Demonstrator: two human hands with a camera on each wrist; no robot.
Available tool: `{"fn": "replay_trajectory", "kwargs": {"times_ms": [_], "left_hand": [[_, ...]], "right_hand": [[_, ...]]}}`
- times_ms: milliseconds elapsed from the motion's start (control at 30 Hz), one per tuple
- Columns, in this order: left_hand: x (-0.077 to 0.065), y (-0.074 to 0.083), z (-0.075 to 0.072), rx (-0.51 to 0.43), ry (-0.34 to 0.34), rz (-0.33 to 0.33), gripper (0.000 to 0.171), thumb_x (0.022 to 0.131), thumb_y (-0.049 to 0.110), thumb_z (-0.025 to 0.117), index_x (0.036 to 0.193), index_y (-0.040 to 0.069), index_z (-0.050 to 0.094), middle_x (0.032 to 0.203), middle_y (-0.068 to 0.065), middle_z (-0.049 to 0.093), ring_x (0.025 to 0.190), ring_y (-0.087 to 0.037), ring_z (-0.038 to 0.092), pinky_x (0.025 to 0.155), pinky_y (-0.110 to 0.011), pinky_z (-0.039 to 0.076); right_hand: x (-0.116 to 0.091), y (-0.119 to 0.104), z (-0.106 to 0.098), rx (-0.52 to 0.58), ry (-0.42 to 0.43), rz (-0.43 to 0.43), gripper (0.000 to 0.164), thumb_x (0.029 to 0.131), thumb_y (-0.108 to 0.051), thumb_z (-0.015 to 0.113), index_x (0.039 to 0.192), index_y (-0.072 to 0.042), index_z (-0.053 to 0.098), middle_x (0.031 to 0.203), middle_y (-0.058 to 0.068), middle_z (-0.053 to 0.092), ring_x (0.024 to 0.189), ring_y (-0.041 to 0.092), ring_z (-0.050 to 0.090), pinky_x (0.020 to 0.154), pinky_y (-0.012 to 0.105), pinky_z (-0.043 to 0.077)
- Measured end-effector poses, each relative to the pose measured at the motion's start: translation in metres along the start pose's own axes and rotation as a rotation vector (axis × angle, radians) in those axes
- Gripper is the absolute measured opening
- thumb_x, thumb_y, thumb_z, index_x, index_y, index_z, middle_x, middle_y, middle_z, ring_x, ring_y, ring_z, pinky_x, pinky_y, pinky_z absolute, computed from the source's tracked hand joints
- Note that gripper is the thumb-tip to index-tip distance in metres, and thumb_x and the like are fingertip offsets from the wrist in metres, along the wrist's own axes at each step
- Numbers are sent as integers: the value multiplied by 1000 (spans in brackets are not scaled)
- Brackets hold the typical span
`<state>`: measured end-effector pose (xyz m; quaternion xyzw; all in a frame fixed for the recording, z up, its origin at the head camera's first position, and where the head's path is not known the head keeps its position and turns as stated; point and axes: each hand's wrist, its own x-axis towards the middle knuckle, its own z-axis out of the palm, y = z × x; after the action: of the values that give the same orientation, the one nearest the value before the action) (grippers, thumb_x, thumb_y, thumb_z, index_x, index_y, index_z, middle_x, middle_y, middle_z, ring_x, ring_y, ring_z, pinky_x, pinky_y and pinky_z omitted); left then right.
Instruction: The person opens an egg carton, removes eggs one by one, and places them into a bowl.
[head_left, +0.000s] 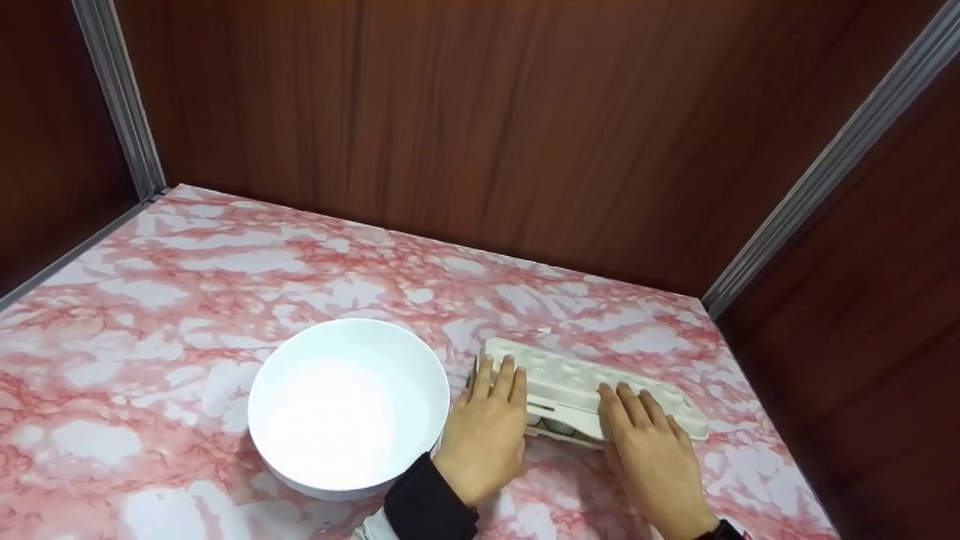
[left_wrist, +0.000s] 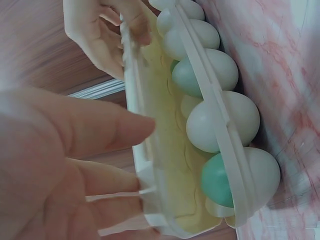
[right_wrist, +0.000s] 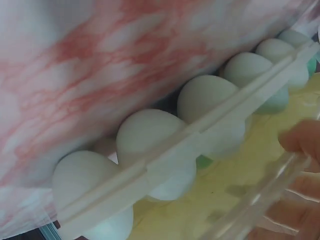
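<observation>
The carton (head_left: 562, 375) lies on the surface (head_left: 225, 259), just beside the bowl (head_left: 349, 412), which sits at its nine o'clock. Its lid (left_wrist: 172, 137) stands ajar along the near, six o'clock side, with eggs (left_wrist: 202, 127) above the rim (left_wrist: 236, 175). The left hand (head_left: 487, 431) reaches in from eight o'clock and the right hand (head_left: 651, 457) from five, both with fingers extended across the lid, not curled round it; whether the thumbs bear on it from beneath, I cannot tell.

The step in hand looks like working the lid, though whether up or down is unclear. Done well, it probably wants equal effort from both hands so the lid does not twist, thumbs clear of the eggs, light force, and no push toward nine o'clock, where the bowl is.
</observation>
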<state>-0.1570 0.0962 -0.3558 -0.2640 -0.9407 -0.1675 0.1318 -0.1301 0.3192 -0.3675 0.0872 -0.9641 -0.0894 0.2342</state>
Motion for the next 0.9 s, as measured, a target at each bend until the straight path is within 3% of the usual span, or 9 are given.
{"fn": "replay_trajectory", "kwargs": {"times_ms": [300,600,667,800,900], "left_hand": [[7,-3,5,3,155,54,50,90,16,65,137,1,56,146,-19,52,135,-41,48,104,-44,51],[19,12,15,-41,291,-10,51,88,15,65,135,-4,55,145,-24,49,135,-44,47,111,-50,43],[24,15,15,-68,352,-41,49,86,12,66,131,-5,57,140,-26,50,129,-43,52,107,-50,46],[34,15,10,-117,465,-95,34,81,7,68,112,-5,62,120,-22,51,102,-33,61,88,-43,55],[44,13,4,-135,482,-109,27,80,6,70,104,-5,64,108,-17,51,91,-28,60,76,-39,57]], "right_hand": [[10,0,-1,-6,5,54,40,97,-12,60,136,-10,53,133,13,62,123,36,56,91,64,49],[27,10,-3,42,11,91,45,89,-3,69,131,-9,54,126,12,62,120,36,55,93,72,43],[31,12,-4,56,15,106,40,89,-4,68,127,-10,55,123,11,63,118,35,55,93,75,40],[39,14,-6,102,-3,128,36,89,-1,64,122,-14,54,119,9,65,118,34,56,96,80,33],[48,18,-10,136,-25,129,40,88,3,63,123,-15,53,121,10,66,118,36,56,97,83,29]]}}
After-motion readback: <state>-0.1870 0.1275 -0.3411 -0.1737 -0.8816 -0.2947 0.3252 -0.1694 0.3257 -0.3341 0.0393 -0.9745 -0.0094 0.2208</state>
